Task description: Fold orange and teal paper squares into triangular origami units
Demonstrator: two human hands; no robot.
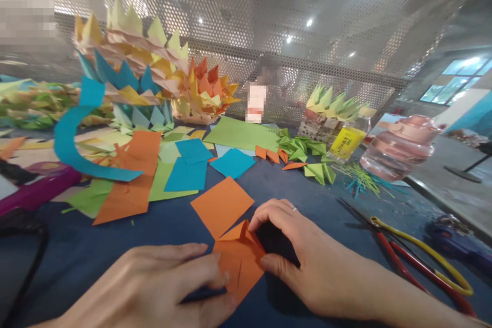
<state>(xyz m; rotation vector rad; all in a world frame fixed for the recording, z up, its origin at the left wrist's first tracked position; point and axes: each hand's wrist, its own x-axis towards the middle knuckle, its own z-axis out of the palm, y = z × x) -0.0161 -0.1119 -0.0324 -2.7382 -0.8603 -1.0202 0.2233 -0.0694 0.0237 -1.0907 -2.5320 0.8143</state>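
Observation:
A creased orange paper square (240, 261) lies on the dark blue table, its upper edge partly folded up. My left hand (165, 279) rests over its left side, with fingertips pressing on the paper. On the other side, my right hand (292, 251) pinches the raised flap and right edge between thumb and fingers; a ring shows on one finger. A flat orange square (223, 206) lies just beyond, close to the folded sheet's top edge. Blue paper squares (233, 163) are farther back.
Scissors (400, 251) with red and yellow handles lie at right. Behind stand a pink bottle (402, 148), a yellow-labelled bottle (348, 141) and folded-paper crowns (134, 82). Small green folded pieces (302, 148) sit mid-table. A purple tool (42, 189) is at left.

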